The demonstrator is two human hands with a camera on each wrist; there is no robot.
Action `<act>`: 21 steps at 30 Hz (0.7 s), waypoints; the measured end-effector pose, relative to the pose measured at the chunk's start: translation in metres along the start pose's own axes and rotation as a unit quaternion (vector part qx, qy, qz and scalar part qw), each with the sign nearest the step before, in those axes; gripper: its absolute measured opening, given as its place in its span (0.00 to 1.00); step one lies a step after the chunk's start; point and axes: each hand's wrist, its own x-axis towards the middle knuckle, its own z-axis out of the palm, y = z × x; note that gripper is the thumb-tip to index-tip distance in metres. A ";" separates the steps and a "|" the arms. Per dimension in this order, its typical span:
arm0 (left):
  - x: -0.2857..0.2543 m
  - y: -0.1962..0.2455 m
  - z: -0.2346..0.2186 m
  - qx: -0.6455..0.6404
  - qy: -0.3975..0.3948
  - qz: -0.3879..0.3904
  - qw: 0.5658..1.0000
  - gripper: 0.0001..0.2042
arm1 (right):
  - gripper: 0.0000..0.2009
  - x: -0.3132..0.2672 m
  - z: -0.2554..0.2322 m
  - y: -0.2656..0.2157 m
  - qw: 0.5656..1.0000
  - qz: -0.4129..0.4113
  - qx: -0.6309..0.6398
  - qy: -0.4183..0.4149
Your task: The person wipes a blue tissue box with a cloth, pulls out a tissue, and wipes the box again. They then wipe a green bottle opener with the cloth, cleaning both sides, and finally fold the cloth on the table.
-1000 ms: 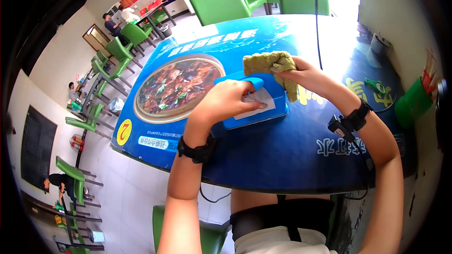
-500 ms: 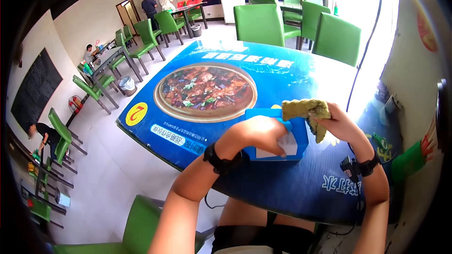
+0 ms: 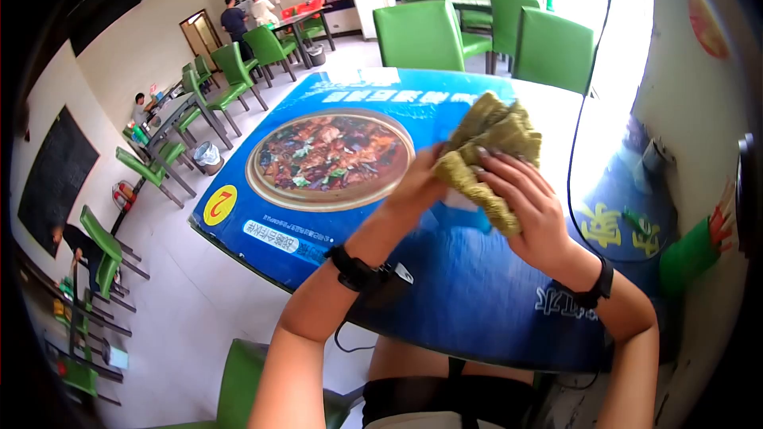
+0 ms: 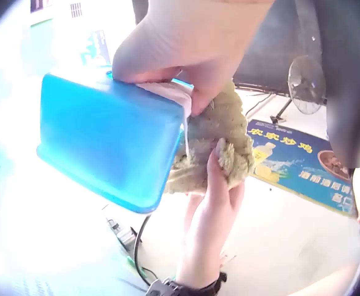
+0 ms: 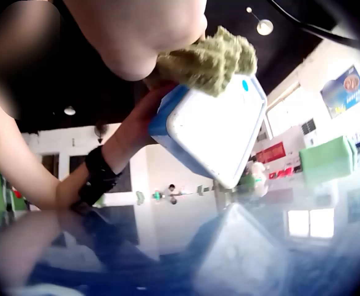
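My left hand (image 3: 421,183) grips a blue tissue box (image 4: 106,142) at its top, where a white tissue (image 4: 170,92) pokes out. The box is tilted and raised above the table, its pale underside showing in the right wrist view. An olive-green cloth (image 3: 493,143) lies bunched against the box and hides most of it in the head view. My right hand (image 3: 528,206) holds the cloth against the box with bent fingers, the thumb (image 4: 217,176) pressing into it in the left wrist view.
The blue table (image 3: 477,302) carries a printed dish picture. A green holder with red sticks (image 3: 691,250) stands at the right by the wall, near a black cable (image 3: 574,199). Green chairs (image 3: 417,36) stand beyond the far edge. Several people are in the background.
The tissue box has been lifted and tilted from the tabletop. The cloth has moved from beside the box's far right side to across it, with the right hand over it.
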 end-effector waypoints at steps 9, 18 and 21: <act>0.021 -0.004 -0.032 -0.138 0.159 -0.055 0.976 0.15 | 0.15 -0.010 -0.003 0.004 0.947 0.089 0.171 -0.258; 0.015 -0.007 -0.017 -0.101 0.103 -0.100 0.984 0.19 | 0.11 0.004 -0.066 0.049 0.920 0.338 0.197 -0.021; 0.011 -0.009 -0.014 -0.124 0.085 -0.103 0.983 0.19 | 0.12 0.006 -0.073 0.052 0.930 0.317 0.174 0.069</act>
